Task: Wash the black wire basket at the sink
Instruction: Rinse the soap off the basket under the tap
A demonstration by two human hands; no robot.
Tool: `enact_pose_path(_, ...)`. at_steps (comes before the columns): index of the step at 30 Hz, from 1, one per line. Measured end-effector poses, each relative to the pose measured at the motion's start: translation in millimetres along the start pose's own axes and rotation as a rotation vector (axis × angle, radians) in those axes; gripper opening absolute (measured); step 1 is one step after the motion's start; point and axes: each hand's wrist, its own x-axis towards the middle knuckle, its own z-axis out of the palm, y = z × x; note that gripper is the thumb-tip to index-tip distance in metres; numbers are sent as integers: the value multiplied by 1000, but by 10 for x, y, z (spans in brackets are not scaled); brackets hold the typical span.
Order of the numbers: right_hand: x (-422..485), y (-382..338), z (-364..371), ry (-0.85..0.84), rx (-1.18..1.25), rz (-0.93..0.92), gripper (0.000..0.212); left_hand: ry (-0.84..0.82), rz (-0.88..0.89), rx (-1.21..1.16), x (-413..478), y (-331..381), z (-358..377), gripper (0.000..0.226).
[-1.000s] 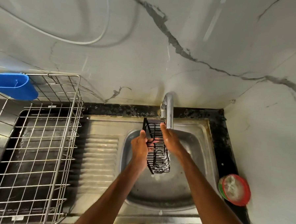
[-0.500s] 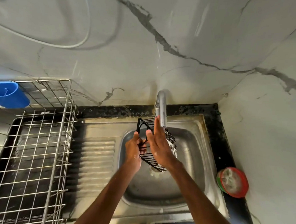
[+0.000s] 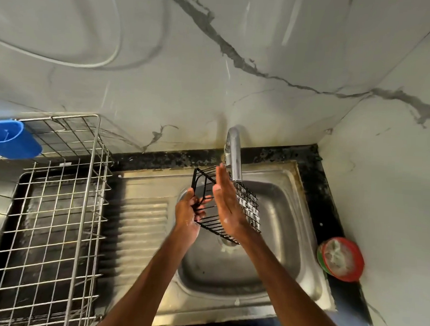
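Blue plastic holder hangs on the steel dish rack at far left. Left hand grips the left rim of the black wire basket, held tilted over the sink bowl, just below the tap. Right hand lies flat against it, fingers straight. Red-rimmed round tub sits on the counter at right.

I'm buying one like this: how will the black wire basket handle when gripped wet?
Probably stiff: the black wire basket holds its boxy shape though the left hand grips one end only. Likely light, being open wire. Possibly slippery: suds cling to its mesh.
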Motion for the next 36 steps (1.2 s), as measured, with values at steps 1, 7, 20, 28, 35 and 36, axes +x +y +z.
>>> enact_pose_path(1,-21,2,-50,-7,30,110,51,-8,-8,-12,5,-6,-8,48)
enact_pose_path(7,-58,297,-96,43,-13,289,111,-48,21,16,47,7,-25,43)
enact_pose_path(20,-139,462,-93,13,-27,249,107,-26,31,73,123,180,203,48)
enact_pose_path(28,6,60,-153,22,-300,18,85,21,3,195,173,263,537,39)
enact_pose_path(35,-683,153,-18,65,-470,-79,72,146,-2,248,202,207,814,28)
enact_pose_path(36,-712,189,-28,50,-463,-66,73,153,-5,258,191,205,851,30)
